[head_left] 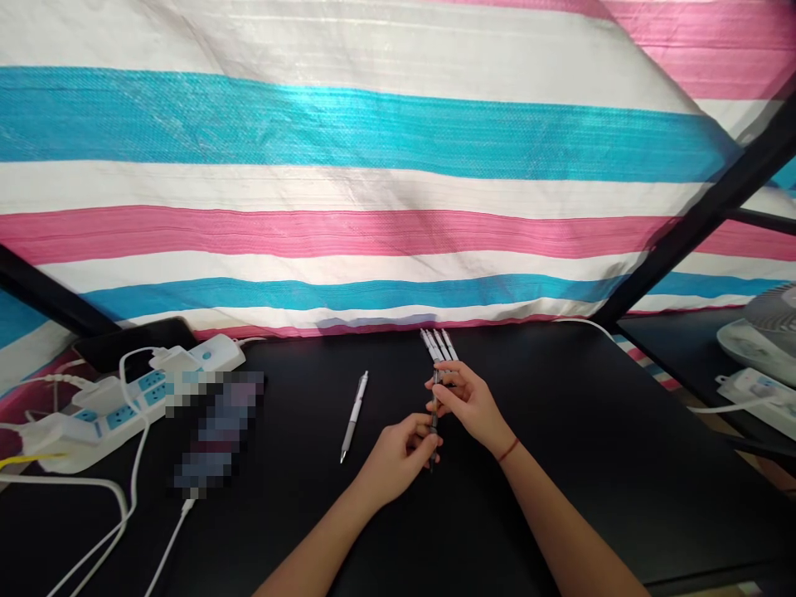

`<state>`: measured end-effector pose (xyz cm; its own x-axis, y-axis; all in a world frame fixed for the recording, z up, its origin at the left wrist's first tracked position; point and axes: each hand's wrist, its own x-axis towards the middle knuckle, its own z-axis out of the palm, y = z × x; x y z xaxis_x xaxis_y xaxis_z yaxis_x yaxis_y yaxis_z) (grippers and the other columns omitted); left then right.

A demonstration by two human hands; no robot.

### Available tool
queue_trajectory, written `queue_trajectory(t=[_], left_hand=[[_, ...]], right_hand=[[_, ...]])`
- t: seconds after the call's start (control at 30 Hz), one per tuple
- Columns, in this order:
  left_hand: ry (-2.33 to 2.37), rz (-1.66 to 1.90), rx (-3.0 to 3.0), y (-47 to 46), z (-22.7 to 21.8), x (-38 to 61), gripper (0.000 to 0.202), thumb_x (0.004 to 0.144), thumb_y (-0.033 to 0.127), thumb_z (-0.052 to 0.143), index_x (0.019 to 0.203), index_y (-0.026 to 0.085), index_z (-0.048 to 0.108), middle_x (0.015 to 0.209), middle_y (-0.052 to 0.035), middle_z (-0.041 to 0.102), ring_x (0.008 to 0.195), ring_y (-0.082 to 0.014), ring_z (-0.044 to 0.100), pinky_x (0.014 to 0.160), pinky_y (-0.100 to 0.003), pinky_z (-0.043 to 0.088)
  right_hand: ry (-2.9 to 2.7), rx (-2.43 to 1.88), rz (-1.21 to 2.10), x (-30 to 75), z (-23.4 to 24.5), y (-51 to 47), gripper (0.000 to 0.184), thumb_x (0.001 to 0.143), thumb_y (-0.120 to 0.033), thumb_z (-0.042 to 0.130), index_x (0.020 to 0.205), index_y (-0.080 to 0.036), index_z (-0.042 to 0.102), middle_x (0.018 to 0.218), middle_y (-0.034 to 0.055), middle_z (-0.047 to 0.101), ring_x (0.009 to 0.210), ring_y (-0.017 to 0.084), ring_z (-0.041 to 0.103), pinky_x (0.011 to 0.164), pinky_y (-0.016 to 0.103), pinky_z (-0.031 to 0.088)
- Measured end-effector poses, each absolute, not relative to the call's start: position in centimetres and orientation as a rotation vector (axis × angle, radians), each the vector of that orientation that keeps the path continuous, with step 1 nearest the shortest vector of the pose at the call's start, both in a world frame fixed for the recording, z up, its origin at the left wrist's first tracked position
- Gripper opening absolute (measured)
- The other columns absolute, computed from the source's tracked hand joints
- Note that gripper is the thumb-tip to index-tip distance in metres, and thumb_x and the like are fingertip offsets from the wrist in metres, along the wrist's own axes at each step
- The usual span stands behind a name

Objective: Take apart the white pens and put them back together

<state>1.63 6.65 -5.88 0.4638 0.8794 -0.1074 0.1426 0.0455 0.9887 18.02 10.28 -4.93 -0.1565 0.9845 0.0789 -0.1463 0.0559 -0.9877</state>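
Between my two hands, above the black table point(560, 464), is a dark pen point(434, 421) held lengthwise away from me. My left hand point(404, 456) is closed on its near part, thumb and fingers pinching it. Higher up the pen, my right hand point(463, 402) grips the far end with its fingertips; a thin red cord circles that wrist. To the left of my hands lies a single white and grey pen point(354, 417), touched by neither hand. Just beyond my right hand several white pens point(439, 342) lie side by side, their near ends hidden behind it.
On the left are a white power strip point(220, 355) with plugs and cables, a dark device behind it, and a blurred-out phone point(217, 431) on a white cable. A striped sheet point(398, 133) hangs behind the table. At far right sit another power strip point(759, 398) and a fan point(771, 315).
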Motion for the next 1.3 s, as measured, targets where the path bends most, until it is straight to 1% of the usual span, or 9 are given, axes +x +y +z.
queue_trajectory(t=[0.1,0.3,0.47,0.6,0.77,0.9,1.13,1.2,1.3], left_hand=[[0.967,0.717,1.436,6.62,-5.87,1.64,0.028,0.085,0.035,0.052,0.106,0.017,0.055,0.088,-0.0057,0.065,0.073,-0.0167,0.065,0.063,-0.028,0.052],[0.979,0.697,1.427,6.51,-5.76,1.74,0.027,0.083,0.035,0.055,0.102,0.016,0.057,0.085,-0.0056,0.066,0.073,-0.0170,0.065,0.064,-0.029,0.053],[0.962,0.704,1.397,6.66,-5.73,1.69,0.030,0.084,0.035,0.054,0.105,0.014,0.056,0.088,-0.0077,0.067,0.073,-0.0169,0.064,0.063,-0.028,0.052],[0.964,0.709,1.408,6.70,-5.86,1.66,0.030,0.084,0.035,0.055,0.105,0.015,0.057,0.089,-0.0079,0.067,0.074,-0.0172,0.064,0.064,-0.029,0.052],[0.962,0.715,1.402,6.68,-5.92,1.65,0.031,0.084,0.036,0.054,0.107,0.015,0.056,0.089,-0.0076,0.067,0.074,-0.0171,0.064,0.065,-0.029,0.052],[0.962,0.714,1.405,6.72,-5.93,1.64,0.031,0.083,0.036,0.055,0.106,0.015,0.056,0.089,-0.0072,0.067,0.075,-0.0172,0.064,0.066,-0.029,0.053],[0.970,0.776,1.380,6.81,-5.88,1.70,0.033,0.084,0.038,0.054,0.108,0.015,0.056,0.089,-0.0072,0.066,0.074,-0.0162,0.063,0.064,-0.028,0.052],[0.999,0.850,1.346,6.99,-6.06,1.65,0.032,0.084,0.039,0.054,0.106,0.016,0.056,0.090,-0.0063,0.063,0.076,-0.0159,0.062,0.065,-0.028,0.053],[1.088,1.007,1.244,7.50,-6.61,1.37,0.032,0.081,0.042,0.057,0.102,0.017,0.055,0.093,-0.0033,0.059,0.080,-0.0159,0.062,0.069,-0.030,0.055]], right_hand=[[-1.256,-0.960,1.349,18.04,-4.93,10.31,0.032,0.077,-0.036,0.066,0.102,-0.021,0.051,0.089,0.0034,0.063,0.065,0.016,0.067,0.057,0.030,0.056],[-1.254,-0.963,1.392,18.08,-4.98,10.47,0.034,0.074,-0.038,0.068,0.098,-0.020,0.052,0.082,0.0014,0.062,0.062,0.017,0.067,0.053,0.029,0.055],[-1.228,-0.998,1.369,18.00,-4.91,10.50,0.040,0.074,-0.038,0.068,0.105,-0.021,0.049,0.086,0.0014,0.061,0.062,0.016,0.067,0.053,0.028,0.056],[-1.250,-0.986,1.332,17.89,-4.89,10.39,0.033,0.075,-0.038,0.067,0.097,-0.020,0.052,0.083,0.0019,0.062,0.062,0.016,0.067,0.052,0.028,0.056],[-1.236,-1.020,1.265,17.72,-4.92,10.27,0.037,0.074,-0.040,0.068,0.101,-0.020,0.052,0.084,0.0031,0.064,0.061,0.017,0.067,0.052,0.029,0.055],[-1.244,-1.001,1.297,17.75,-4.87,10.25,0.035,0.073,-0.040,0.069,0.098,-0.019,0.054,0.083,0.0033,0.064,0.061,0.018,0.067,0.053,0.029,0.055],[-1.250,-1.008,1.292,17.80,-5.56,10.64,0.049,0.079,-0.041,0.062,0.120,-0.024,0.043,0.093,0.0031,0.063,0.061,0.014,0.065,0.053,0.027,0.054],[-1.313,-1.038,1.269,17.94,-5.78,10.73,0.038,0.080,-0.042,0.060,0.111,-0.023,0.049,0.086,0.0006,0.061,0.056,0.012,0.062,0.050,0.025,0.051],[-1.602,-1.091,1.225,18.02,-5.81,10.48,0.023,0.080,-0.041,0.060,0.088,-0.019,0.058,0.071,-0.0011,0.060,0.055,0.011,0.058,0.050,0.023,0.047]])
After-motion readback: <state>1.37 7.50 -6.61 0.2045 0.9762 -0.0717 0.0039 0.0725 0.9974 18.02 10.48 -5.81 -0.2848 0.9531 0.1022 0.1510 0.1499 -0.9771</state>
